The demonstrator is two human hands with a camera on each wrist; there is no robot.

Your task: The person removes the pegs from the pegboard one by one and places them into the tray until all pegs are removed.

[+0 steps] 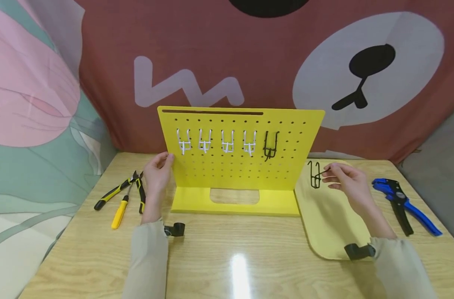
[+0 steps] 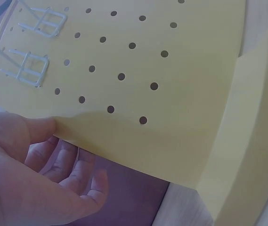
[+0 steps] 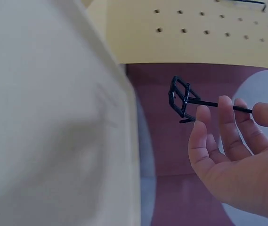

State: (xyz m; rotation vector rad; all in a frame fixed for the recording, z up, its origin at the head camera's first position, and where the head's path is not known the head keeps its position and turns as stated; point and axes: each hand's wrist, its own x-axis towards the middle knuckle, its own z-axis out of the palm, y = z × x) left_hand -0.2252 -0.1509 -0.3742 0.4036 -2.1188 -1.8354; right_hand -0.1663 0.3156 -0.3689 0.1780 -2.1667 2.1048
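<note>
A yellow pegboard [image 1: 234, 182] stands upright on its base in the middle of the table. My left hand [image 1: 157, 174] holds its left edge; in the left wrist view the thumb [image 2: 42, 129] lies on the front face and the other fingers are behind the edge. Several white wire hooks [image 1: 228, 148] hang in a row on the board, with one black wire hook [image 1: 269, 155] at the row's right end. Right of the board, my right hand [image 1: 348, 178] pinches another black wire hook [image 3: 204, 102] by its long prong, in the air above a tray.
The pale yellow tray [image 1: 331, 236] lies right of the board. Blue-and-black wire strippers [image 1: 400, 199] lie at the far right. On the left are yellow-and-black cutting pliers [image 1: 115, 194] and a yellow-handled screwdriver [image 1: 120, 214]. A printed cloth [image 1: 212, 45] hangs behind the table.
</note>
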